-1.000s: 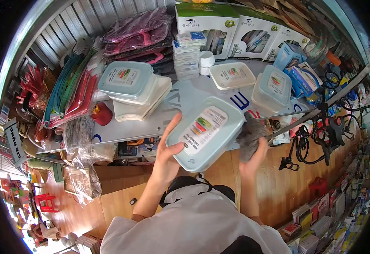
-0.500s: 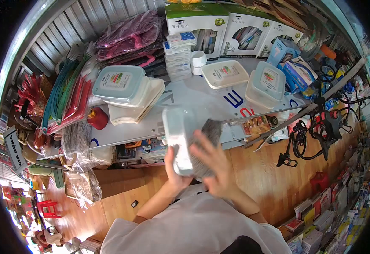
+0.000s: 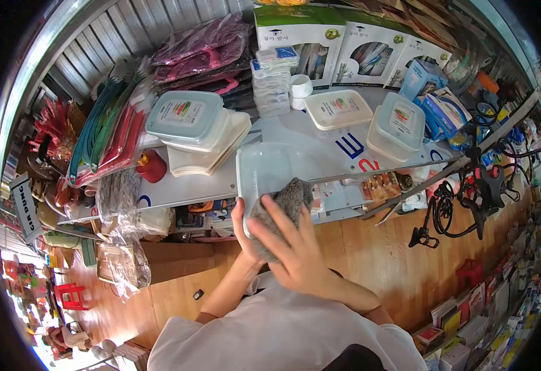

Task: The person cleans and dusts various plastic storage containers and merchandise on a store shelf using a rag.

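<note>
My left hand grips a clear plastic container by its lower left edge and holds it upright, with its underside turned toward me. My right hand presses a grey cloth flat against the lower part of that container, fingers spread over the cloth. Both hands are in front of my chest, just before the white display table.
On the table stand a stack of lidded containers, a flat cream container, a tall lidded one, boxed sets and blue boxes. Black clamps hang at the right. Wooden floor lies below.
The container was turned from lid-up to on edge, then underside toward me. My right hand came from its right side across onto it with the cloth.
</note>
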`<state>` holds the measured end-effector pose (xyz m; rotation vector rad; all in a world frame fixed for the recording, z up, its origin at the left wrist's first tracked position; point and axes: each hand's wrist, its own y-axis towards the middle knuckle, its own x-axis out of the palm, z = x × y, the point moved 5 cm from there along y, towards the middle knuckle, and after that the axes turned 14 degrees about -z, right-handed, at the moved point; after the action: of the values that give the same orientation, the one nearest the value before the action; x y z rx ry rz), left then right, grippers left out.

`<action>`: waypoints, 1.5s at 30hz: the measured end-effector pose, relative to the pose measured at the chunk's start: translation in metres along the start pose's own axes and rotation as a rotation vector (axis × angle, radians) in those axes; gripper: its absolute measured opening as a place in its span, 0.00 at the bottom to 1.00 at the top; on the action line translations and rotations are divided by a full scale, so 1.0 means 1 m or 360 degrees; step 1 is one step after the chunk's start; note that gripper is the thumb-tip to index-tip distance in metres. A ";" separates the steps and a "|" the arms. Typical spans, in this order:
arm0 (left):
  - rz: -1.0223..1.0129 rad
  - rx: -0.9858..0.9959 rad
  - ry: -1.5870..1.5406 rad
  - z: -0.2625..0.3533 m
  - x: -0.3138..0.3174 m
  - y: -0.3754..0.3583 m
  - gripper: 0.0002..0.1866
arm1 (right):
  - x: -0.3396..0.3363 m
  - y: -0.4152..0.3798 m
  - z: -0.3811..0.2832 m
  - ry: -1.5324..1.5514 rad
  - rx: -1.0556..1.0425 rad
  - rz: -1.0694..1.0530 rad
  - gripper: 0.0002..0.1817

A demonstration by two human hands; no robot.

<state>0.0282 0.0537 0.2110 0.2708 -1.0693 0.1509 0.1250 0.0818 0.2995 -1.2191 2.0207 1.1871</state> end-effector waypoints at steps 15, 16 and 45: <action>0.0217 0.0064 0.0020 -0.026 -0.006 0.019 0.38 | -0.031 0.037 0.086 0.0666 0.0209 0.0267 0.27; 0.0223 0.0143 0.0072 -0.021 -0.005 0.022 0.39 | -0.026 0.027 0.070 0.0399 0.0186 0.0285 0.29; 0.0447 0.0742 0.3791 0.252 0.084 0.068 0.64 | 0.027 -0.107 0.113 0.0903 0.0572 0.0102 0.29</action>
<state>-0.1619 0.0450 0.4085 0.1673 1.3309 0.7172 0.2032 0.1438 0.1778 -1.4143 2.5507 0.4858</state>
